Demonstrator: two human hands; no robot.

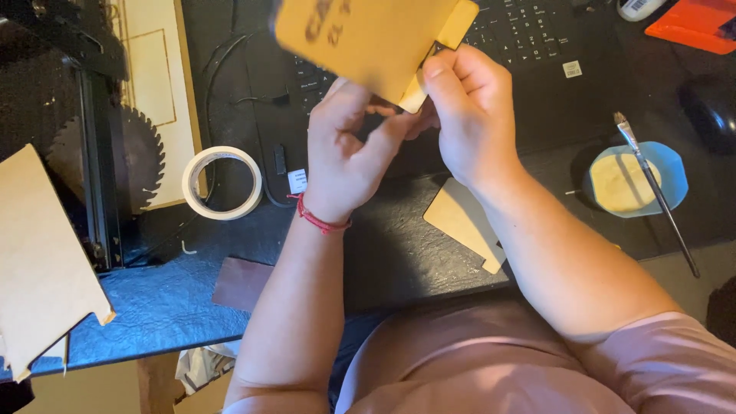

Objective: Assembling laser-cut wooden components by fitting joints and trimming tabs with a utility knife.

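Held up over the dark desk (pixel 406 253): flat tan wooden panel (pixel 360 38), thin, matte, slightly blurred; pinched at its lower right corner by both hands, rising up and left from the grip. Right hand (pixel 471 115) closed on the edge, thumb on top; left hand (pixel 349 153) closed beneath, equally near; second cut panel (pixel 460 218) lying flat below the wrists.

Blurred wooden panel (pixel 360 38), top cropped

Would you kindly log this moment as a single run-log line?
left hand: holds wooden panel | right hand: pinches panel's tab | tape roll: on desk | brush: across blue dish
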